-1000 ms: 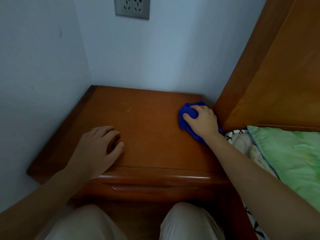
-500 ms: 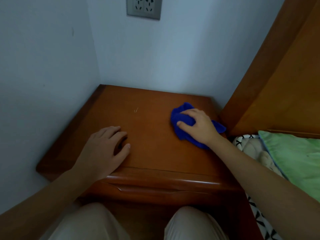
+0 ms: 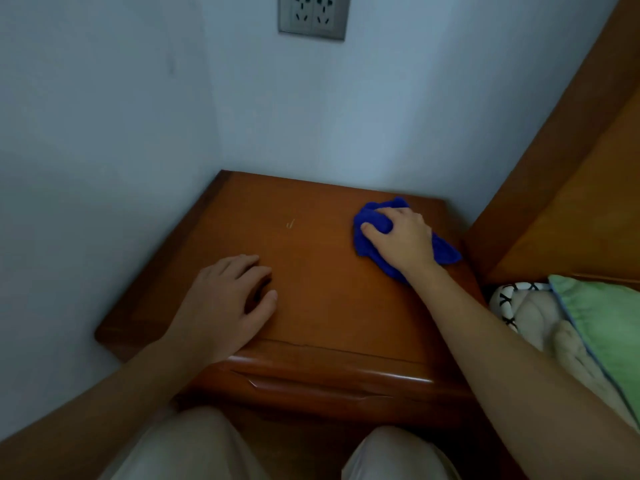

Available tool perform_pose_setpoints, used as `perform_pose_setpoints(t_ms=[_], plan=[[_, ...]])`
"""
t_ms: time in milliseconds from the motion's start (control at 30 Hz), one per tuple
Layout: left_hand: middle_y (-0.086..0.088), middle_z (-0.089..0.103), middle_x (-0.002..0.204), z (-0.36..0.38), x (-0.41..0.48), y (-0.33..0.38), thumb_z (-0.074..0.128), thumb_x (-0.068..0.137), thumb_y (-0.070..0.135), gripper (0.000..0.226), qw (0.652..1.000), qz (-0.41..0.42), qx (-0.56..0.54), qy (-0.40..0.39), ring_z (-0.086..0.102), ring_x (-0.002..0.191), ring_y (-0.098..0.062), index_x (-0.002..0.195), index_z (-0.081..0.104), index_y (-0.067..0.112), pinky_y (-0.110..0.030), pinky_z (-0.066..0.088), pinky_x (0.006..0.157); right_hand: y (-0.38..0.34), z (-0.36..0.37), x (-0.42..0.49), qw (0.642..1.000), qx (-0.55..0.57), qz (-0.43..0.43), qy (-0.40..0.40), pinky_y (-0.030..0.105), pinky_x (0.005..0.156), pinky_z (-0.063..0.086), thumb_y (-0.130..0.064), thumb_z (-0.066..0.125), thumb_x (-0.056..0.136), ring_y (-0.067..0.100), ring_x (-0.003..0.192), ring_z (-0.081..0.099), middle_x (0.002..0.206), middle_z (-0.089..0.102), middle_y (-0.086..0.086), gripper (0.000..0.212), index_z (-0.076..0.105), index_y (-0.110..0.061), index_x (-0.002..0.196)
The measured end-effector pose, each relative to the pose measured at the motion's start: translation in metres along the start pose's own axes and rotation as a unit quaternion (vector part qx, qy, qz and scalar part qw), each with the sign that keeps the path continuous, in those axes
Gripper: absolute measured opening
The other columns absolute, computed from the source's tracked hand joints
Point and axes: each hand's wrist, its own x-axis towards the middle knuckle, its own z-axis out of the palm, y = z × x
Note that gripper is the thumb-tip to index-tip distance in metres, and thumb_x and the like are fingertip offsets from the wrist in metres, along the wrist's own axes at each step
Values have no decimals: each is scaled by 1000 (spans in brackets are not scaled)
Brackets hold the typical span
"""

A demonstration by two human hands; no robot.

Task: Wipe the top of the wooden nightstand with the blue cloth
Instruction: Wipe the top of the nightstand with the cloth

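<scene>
Right hand (image 3: 403, 239) fingers (image 3: 372, 229) curled down over the cloth (image 3: 367, 245), gripping a bunched fold; thumb side faces frame left, fingertips pressing into the blue fabric. Cloth is crumpled under the palm, sticking out left of the fingers, above the knuckles toward the wall, and in a tail to the right of the wrist. Cloth sits on the nightstand (image 3: 311, 271) top, right-rear part, right of frame centre, close to the back edge and near the right edge.

Left hand (image 3: 225, 303) lies palm down on the nightstand top, front-left part, lower left of centre. Fingers loosely spread, slightly bent, holding nothing; thumb points right. Well apart from the cloth, bare wood between them.

Small pale scratch mark (image 3: 290, 223) on the top, between the two hands, left of the cloth.

Nightstand fits into a corner of pale walls (image 3: 104, 133); front lip shows a glossy moulded edge at lower centre. Outlet (image 3: 312, 16) on back wall, top centre. Wooden headboard (image 3: 571, 168) runs up the right side. Green pillow (image 3: 609, 327) and patterned bedding (image 3: 512, 306) at right edge. Knees in beige trousers (image 3: 187, 448) at the bottom.
</scene>
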Motion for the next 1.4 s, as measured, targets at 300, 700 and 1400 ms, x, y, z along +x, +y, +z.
perform_pose_setpoints(t_ms=[300,700,1400], plan=[[0,57,140,-1,-2,2,38,94,57,55,1000,3,-4,8,47,133,-18,131,63,24,-41,38,108,-26,9,-35,958,110,-245,-100,44,108,36,-64,58,86,14,127,50,135,59,-12,48,62,-40,127],[-1,60,137,0,-1,2,41,93,55,53,1000,3,-16,20,50,131,-20,128,65,23,-42,41,106,-55,19,-46,963,108,-233,-84,42,105,35,-65,55,84,13,124,49,131,58,-14,49,62,-41,126],[-2,62,134,-16,-9,4,43,96,53,49,999,45,-12,20,53,127,-18,126,65,22,-38,42,103,-82,26,-27,1000,5,4,-14,48,110,32,-60,52,90,30,129,46,137,55,4,52,59,-30,132]])
